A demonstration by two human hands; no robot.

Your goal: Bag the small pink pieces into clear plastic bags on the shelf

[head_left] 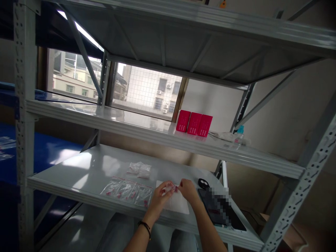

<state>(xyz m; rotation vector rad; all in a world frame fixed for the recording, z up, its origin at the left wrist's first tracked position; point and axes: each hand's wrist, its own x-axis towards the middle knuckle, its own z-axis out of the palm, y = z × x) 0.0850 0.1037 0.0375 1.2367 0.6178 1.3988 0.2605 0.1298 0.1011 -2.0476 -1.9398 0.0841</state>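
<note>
Pink piece (175, 189) between both hands

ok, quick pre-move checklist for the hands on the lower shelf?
1. Left hand in view, over the white sheet: ok.
2. Right hand meets the left at a small pink piece: ok.
3. Which hand grips the piece: cannot tell.
4. Row of clear bags with pink pieces lies flat, left of the hands: ok.
5. Dark tablet close to the right wrist: not ok.
</note>
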